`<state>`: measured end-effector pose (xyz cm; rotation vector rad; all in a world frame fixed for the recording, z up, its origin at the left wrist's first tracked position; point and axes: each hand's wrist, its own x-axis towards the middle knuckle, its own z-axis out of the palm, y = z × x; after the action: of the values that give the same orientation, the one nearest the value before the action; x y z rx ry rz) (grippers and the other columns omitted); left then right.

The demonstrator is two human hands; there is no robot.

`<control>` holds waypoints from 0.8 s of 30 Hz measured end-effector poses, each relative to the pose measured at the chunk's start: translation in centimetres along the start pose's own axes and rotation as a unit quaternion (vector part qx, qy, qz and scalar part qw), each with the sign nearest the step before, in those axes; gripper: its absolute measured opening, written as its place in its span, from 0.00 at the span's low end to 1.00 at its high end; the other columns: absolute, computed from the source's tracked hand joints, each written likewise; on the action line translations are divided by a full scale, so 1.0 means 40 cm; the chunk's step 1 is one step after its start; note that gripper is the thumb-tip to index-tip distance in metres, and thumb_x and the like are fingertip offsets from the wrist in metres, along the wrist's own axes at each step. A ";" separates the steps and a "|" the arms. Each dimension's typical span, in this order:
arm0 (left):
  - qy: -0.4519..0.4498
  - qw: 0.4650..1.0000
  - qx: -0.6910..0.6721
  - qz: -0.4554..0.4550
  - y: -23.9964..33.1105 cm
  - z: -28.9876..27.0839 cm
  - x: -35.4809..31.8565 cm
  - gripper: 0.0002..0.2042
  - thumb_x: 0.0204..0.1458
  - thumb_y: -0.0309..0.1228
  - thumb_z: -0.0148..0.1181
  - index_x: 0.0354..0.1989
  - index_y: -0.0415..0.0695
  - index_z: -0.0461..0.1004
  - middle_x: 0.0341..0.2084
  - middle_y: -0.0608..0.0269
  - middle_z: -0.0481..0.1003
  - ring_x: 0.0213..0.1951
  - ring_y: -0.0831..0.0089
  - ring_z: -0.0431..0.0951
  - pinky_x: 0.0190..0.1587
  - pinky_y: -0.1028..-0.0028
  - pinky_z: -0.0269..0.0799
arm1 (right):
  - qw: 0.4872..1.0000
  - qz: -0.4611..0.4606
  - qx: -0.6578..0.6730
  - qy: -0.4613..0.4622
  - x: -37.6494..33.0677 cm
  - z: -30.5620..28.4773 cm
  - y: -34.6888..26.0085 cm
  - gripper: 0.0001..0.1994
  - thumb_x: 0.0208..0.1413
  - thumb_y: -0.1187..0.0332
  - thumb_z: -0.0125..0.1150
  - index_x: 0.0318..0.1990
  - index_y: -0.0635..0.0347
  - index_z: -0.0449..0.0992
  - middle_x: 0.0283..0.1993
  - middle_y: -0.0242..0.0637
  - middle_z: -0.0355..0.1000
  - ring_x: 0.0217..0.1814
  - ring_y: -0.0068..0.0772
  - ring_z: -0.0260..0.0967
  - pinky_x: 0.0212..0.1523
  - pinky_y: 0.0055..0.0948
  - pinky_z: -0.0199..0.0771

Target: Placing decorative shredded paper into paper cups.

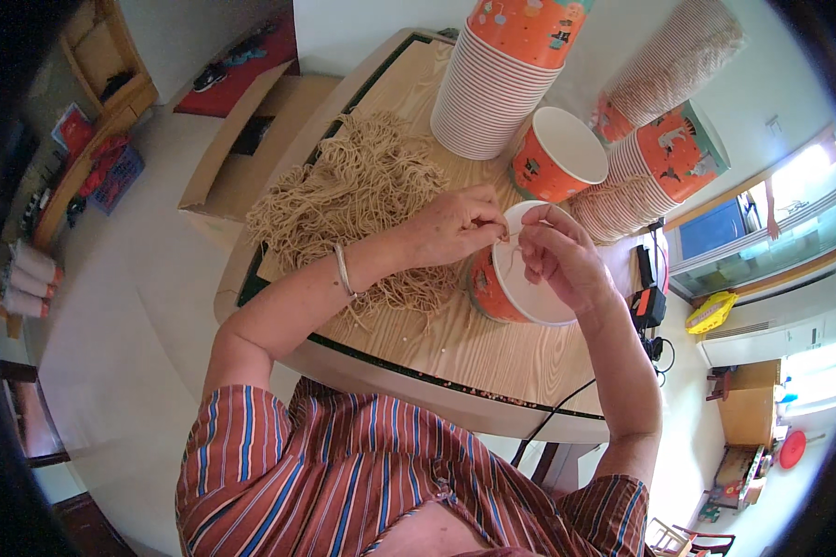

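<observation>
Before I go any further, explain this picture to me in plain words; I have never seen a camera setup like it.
No machine is at work here: these are a person's two bare hands. A wide fisheye camera worn on the head looks down at them, so straight edges bend near the rim. The left hand, with a silver-coloured bangle on its wrist, and the right hand come close together over a round orange paper tub with a white inside. The fingertips seem to pinch something thin, too small to name. On the wood-grain table, a big heap of thin tan strands lies left of that tub. Beyond it are another open orange tub and a tall nested stack of tubs.
</observation>
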<state>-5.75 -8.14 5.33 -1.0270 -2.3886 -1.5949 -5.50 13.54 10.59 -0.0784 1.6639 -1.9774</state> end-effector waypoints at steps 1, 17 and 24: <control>0.001 1.000 0.000 0.000 0.001 0.000 0.001 0.07 0.55 0.28 0.55 0.34 0.39 0.78 0.31 0.60 0.70 0.38 0.67 0.74 0.42 0.69 0.69 | 1.000 -0.017 0.002 0.006 0.002 0.001 0.002 0.05 0.58 0.72 0.61 0.39 0.60 0.71 0.24 0.29 0.67 0.20 0.18 0.63 0.19 0.20 0.63; 0.026 0.998 -0.019 0.047 -0.026 0.015 0.012 0.08 0.53 0.29 0.58 0.34 0.36 0.79 0.30 0.58 0.69 0.32 0.65 0.74 0.36 0.68 0.69 | 0.806 -0.308 -0.497 0.089 -0.011 0.047 0.020 0.06 0.55 0.73 0.63 0.40 0.59 0.76 0.26 0.38 0.72 0.26 0.26 0.70 0.28 0.27 0.70; 0.037 0.998 -0.045 0.031 -0.033 0.019 0.004 0.09 0.54 0.30 0.58 0.34 0.36 0.78 0.29 0.58 0.70 0.34 0.67 0.73 0.38 0.69 0.69 | 0.777 -0.315 -0.538 0.085 -0.015 0.070 0.006 0.03 0.56 0.74 0.60 0.37 0.62 0.75 0.28 0.41 0.74 0.27 0.29 0.73 0.30 0.28 0.72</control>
<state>-6.42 -7.71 4.00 -1.0265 -2.2341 -1.7029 -3.86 11.29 11.18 -1.0076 2.9639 -1.0915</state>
